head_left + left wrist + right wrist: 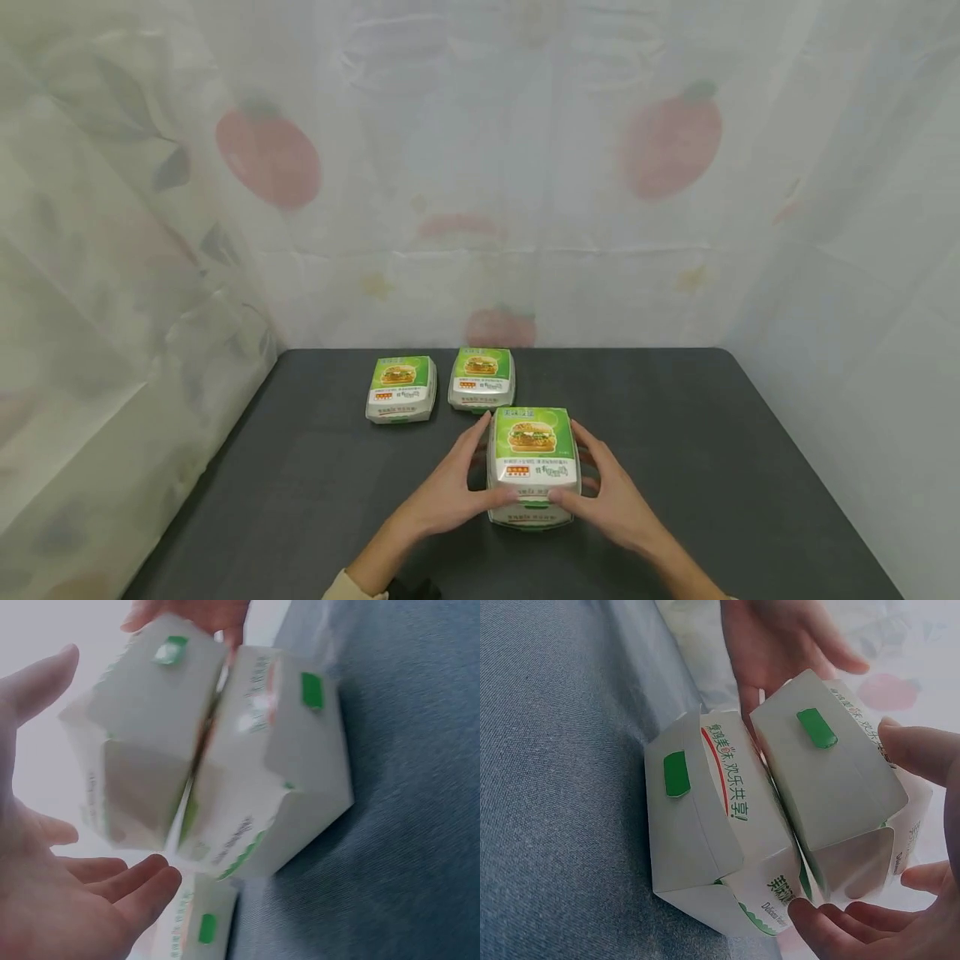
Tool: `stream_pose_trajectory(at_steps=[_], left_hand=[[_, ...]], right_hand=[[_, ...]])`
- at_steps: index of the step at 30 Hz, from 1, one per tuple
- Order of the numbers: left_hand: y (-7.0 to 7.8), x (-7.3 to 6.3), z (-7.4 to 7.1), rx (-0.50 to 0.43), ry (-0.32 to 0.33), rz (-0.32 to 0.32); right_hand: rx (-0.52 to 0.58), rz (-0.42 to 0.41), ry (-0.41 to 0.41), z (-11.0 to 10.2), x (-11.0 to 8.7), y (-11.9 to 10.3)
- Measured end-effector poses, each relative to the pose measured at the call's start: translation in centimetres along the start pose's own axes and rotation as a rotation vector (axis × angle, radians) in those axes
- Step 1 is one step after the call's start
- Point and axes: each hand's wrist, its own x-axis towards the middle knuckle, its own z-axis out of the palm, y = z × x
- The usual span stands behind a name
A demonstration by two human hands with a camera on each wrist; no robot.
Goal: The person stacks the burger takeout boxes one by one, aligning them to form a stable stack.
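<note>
Two white and green cardboard burger boxes are stacked in front of me, the upper box [533, 450] on top of the lower box [531, 515]. My left hand [448, 492] is at the left side of the upper box; in the left wrist view its thumb stands apart from the cardboard and its fingers are loosely bent. On the other side, my right hand [617, 500] has its fingers relaxed beside the seam between the boxes, its thumb overlapping the upper box's edge in the right wrist view. Green tabs [817, 728] show on the box fronts.
Two more burger boxes lie behind the stack on the dark table [300, 500]: one box [402, 389] to the left, another box [482, 380] just behind the stack. Pale curtains [480, 167] with fruit prints enclose the table at the back and sides.
</note>
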Motion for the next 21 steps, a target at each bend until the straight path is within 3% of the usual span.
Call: stream_pose_trajectory(at_steps=[9, 21], left_hand=[[0.7, 0.5, -2.3, 0.119, 0.035, 0.021], [-0.5, 4.3, -4.8, 0.284, 0.361, 0.071]], right_hand=[[0.028, -0.006, 0.006, 0.0, 0.0, 0.1], [0.049, -0.054, 0.007, 0.2, 0.0, 0.4]])
